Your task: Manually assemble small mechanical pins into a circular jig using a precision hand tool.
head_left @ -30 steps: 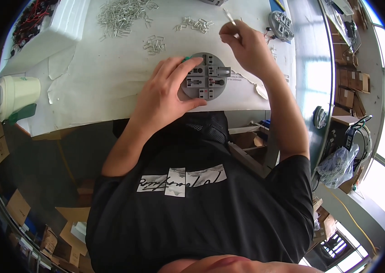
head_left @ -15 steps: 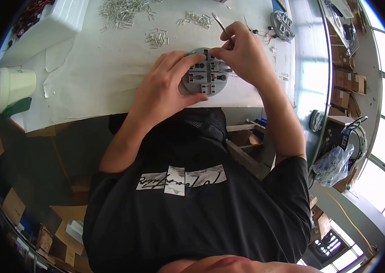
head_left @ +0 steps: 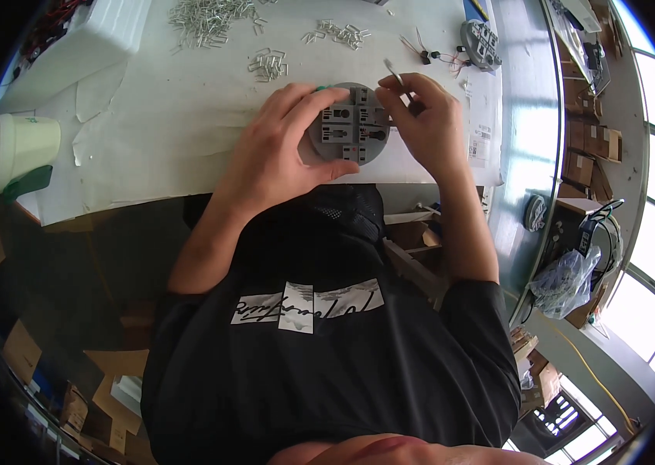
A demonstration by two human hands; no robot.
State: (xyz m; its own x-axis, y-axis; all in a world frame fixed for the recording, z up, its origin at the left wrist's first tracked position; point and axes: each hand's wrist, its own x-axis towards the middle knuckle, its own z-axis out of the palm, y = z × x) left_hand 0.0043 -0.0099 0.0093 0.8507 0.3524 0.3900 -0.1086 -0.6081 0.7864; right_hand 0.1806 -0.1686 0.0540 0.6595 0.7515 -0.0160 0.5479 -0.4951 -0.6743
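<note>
Pale-topped worktable fills upper half of view; white box stands at its far L w/ dark stuff inside. Both forearms come up from black sleeves to table's near edge: L slants up & to the R, R goes up w/ a slight lean L, hands facing each other.

L hand: back up, spread in a wide C, thumb low, index high, the rest bunched behind; has hold of gray disc by its L side. R hand: curled nearly closed round slim tool, thumb & index tips by disc's upper R rim; can't tell if they touch it.

Gray disc lies flat nr table's front edge, btwn the hands, raised blocks & slots on top. 2nd gray disc sits far R, small black parts w/ thin wires just L of it.

Slim tool pokes out of R fist, tip up & L. Tiniest: U-shaped metal clips, big heap + 2 small clusters beyond L hand.
</note>
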